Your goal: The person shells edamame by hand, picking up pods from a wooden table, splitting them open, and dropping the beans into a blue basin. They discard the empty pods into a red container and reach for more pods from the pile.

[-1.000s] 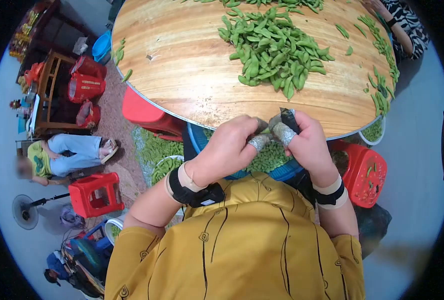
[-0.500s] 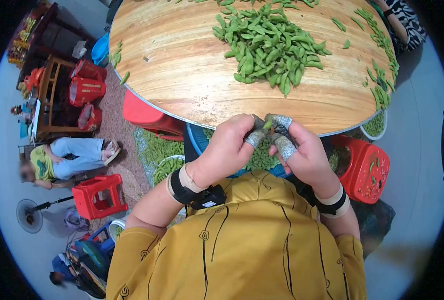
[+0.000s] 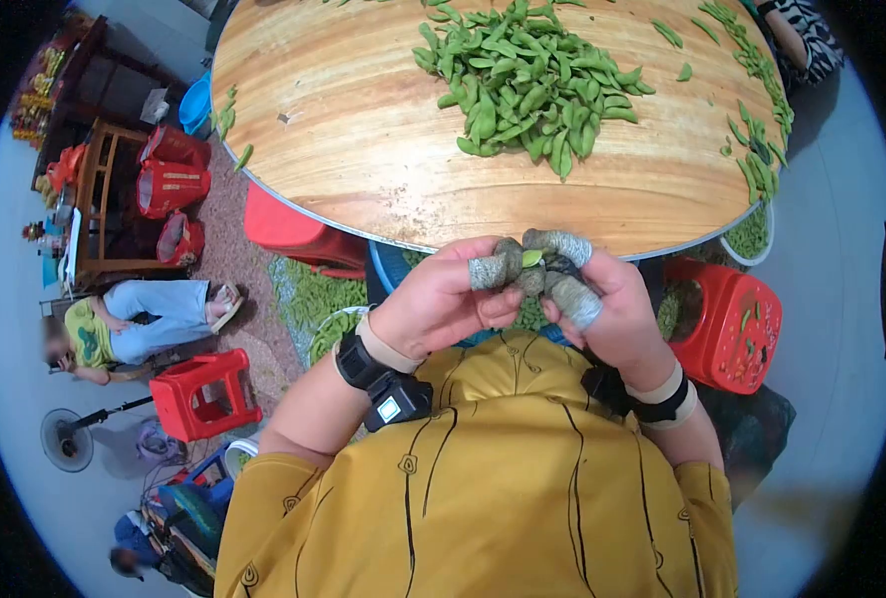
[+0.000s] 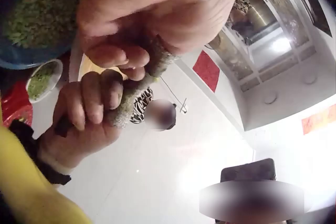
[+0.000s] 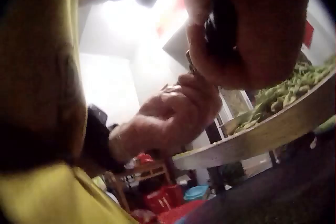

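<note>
In the head view my left hand [image 3: 428, 299] and right hand [image 3: 612, 304] meet just in front of the table's near edge. Thumbs and forefingers on both wear grey wrappings. Between them they pinch a green edamame pod [image 3: 532, 258], mostly hidden by the fingertips. Below the hands, a blue basin [image 3: 387, 261] holds shelled green beans [image 3: 531, 315]. From the left wrist, the left hand [image 4: 163, 14] appears above the right hand [image 4: 86, 108], fingertips close together. The right wrist view is dark; the left hand [image 5: 168, 116] shows beyond the right [image 5: 247, 29].
A heap of edamame pods [image 3: 523, 85] lies on the round wooden table [image 3: 343, 149]. Red stools [image 3: 737, 324] stand to either side, and a white bucket of beans [image 3: 752, 236] is at the right. Someone sits at far left [image 3: 154, 314]; another person's arm reaches in at top right.
My left hand has turned, bringing its curled lower fingers into sight. The right hand's fingertips have closed in against the left's, and less of the pod shows than half a second ago.
</note>
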Motion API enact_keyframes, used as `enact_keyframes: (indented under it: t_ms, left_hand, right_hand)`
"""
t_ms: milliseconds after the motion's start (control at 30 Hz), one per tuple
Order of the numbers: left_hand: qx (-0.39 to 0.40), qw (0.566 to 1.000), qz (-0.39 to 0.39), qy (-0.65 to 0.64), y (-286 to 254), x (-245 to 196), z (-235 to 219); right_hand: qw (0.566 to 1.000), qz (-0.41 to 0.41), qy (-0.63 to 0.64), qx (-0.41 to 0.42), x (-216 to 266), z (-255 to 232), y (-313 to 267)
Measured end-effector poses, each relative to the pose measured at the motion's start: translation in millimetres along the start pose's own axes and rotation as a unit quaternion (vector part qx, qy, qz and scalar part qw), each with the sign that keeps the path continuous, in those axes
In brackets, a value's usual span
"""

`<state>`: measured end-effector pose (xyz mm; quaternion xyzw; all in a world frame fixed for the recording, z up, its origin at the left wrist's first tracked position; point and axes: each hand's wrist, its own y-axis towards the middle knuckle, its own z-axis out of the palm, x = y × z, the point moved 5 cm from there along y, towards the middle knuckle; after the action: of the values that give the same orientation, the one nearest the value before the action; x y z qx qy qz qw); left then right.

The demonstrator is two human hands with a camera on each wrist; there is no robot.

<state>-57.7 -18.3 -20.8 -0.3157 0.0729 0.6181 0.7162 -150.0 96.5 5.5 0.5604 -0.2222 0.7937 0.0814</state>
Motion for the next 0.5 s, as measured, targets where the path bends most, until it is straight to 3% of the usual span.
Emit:
enact_keyframes:
  t_ms: [33, 100, 200, 333, 400, 433, 467, 500]
  left_hand:
    - [0.004, 0.999, -0.017, -0.033, 0, 3, -1]
    - [0.025, 0.998, -0.026, -0.047, 4, 7, -7]
    - [0.043, 0.998, -0.032, 0.018, 6, 8, -8]
    - [0.008, 0.992, -0.042, 0.118, 7, 6, -10]
    - [0.008, 0.988, -0.051, 0.149, 9, 11, -17]
    - [-0.001, 0.963, 0.000, 0.270, 11, 11, -18]
    - [-0.009, 0.921, 0.049, 0.386, 11, 10, -18]
    - [-0.009, 0.921, 0.051, 0.385, 8, 7, -15]
  right_hand:
    - [1.000, 0.000, 0.001, -0.001, -4, 1, 1]
    - [0.978, -0.154, -0.128, -0.048, 4, -1, -1]
    - [0.988, -0.122, -0.087, -0.028, -2, -11, 3]
    - [0.989, -0.107, -0.102, -0.010, 1, -15, 5]
    - [0.941, -0.100, -0.324, -0.012, 4, -14, 7]
    - [0.940, -0.101, -0.325, -0.010, 4, -13, 8]
    - [0.900, -0.141, -0.412, -0.022, 7, -9, 7]
    - [0.850, -0.179, -0.495, -0.033, 9, -4, 6]
